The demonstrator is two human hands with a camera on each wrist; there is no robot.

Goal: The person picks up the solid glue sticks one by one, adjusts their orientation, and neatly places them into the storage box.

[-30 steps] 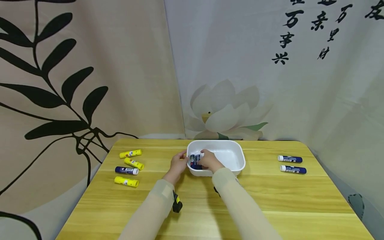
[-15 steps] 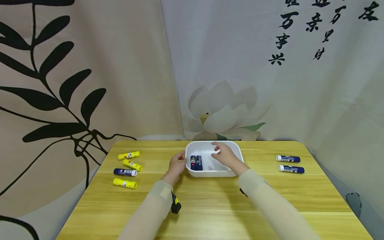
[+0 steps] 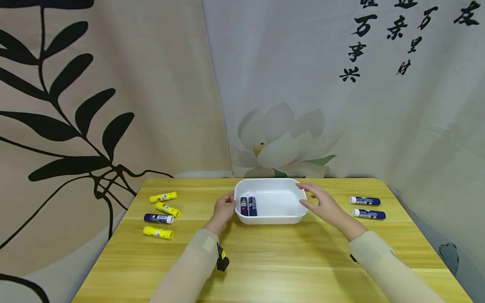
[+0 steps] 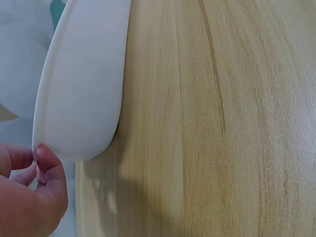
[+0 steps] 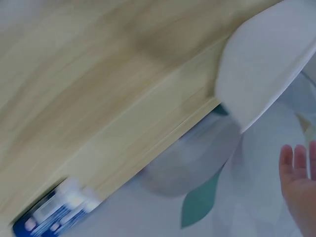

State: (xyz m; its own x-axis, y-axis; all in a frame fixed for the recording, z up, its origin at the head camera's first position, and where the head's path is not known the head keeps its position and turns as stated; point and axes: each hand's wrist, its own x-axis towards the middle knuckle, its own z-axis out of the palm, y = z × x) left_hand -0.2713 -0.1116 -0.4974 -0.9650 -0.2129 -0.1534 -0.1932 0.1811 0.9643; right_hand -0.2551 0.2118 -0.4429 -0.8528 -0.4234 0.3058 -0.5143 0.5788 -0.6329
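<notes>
A white plastic basin (image 3: 276,220) sits at the far middle of the table. Inside it, against the left end, two dark blue glue sticks (image 3: 252,206) stand side by side in the head view. My left hand (image 3: 222,212) is at the basin's left end; in the left wrist view its thumb and fingers pinch the rim. Beside the right end is my right hand (image 3: 322,204), fingers spread and holding nothing. The right wrist view is blurred, with the same hand (image 5: 299,192) at its right edge and the basin (image 5: 266,59) above.
On the left of the table lie several glue sticks: yellow ones (image 3: 158,232) and a dark blue one (image 3: 158,218) with a white cap. Two dark blue glue sticks (image 3: 369,213) lie at the right. A printed cloth (image 3: 170,84) hangs behind the table.
My right hand has let go of a dark blue glue stick inside the basin, lifted out and moved right past the basin's right end. My left hand stays at the left rim.
</notes>
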